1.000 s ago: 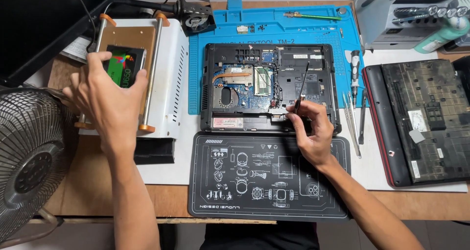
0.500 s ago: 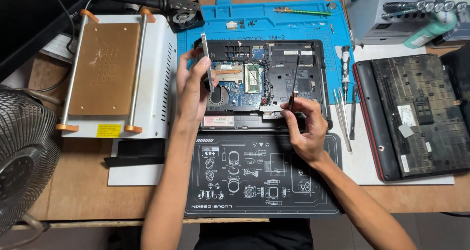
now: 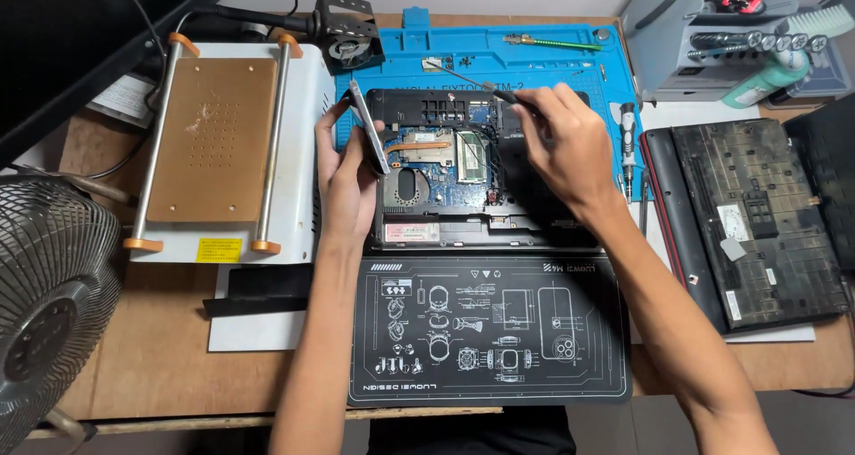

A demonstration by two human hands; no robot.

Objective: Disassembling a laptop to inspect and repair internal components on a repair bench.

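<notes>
Blue mat (image 3: pixel 570 63): left hand (image 3: pixel 349 183) grip clenched on phone (image 3: pixel 369 139), right hand (image 3: pixel 570 143) w/ screwdriver (image 3: pixel 472 78) over laptop (image 3: pixel 427 232).

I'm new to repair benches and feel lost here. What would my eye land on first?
The opened laptop on the blue mat, its board bare. The left hand holds a phone edge-on beside it; the right hand holds a thin tool over it.
</notes>
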